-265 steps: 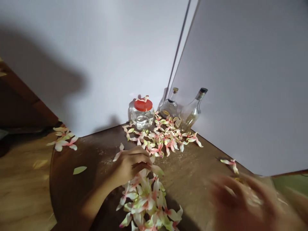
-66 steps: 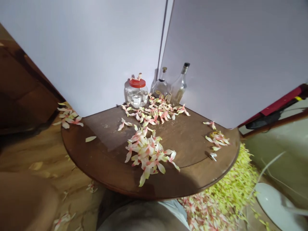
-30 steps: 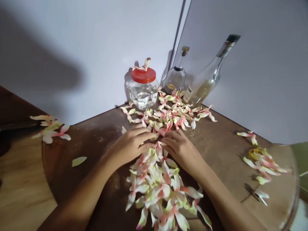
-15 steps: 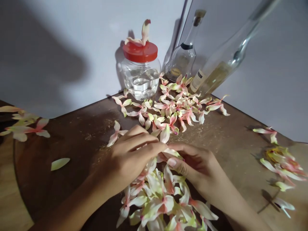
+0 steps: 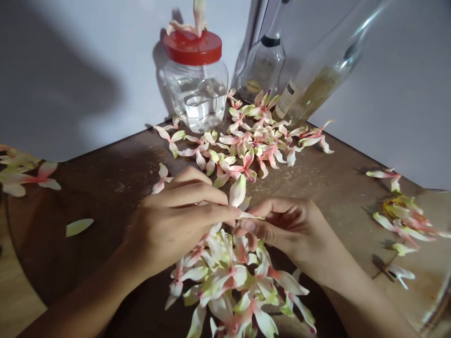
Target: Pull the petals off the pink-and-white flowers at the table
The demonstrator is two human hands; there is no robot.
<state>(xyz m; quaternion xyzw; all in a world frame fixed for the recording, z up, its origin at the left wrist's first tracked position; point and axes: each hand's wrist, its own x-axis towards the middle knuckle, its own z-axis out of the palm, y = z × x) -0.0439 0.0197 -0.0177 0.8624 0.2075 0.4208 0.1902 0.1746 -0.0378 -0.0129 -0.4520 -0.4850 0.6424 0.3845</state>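
- Round dark wooden table, scuffed and dusty, set into a corner of white walls
- Left hand, reaching in from the lower left, its fingers curled and the tips pinched shut on a pale petal
- Right hand, facing it from the right, thumb and forefinger closed on the same petal, so the fingertips of both hands almost meet
- Heap of loose flowers under and just in front of both hands: cream petals, pink at the heart, greenish at the edges
- Second scatter of flowers further back, near the walls
- Clear jar with a red lid, a flower lying on top
- Two glass bottles just right of the jar
- The pinched petal: a narrow, cream-white sliver, held just above the near heap
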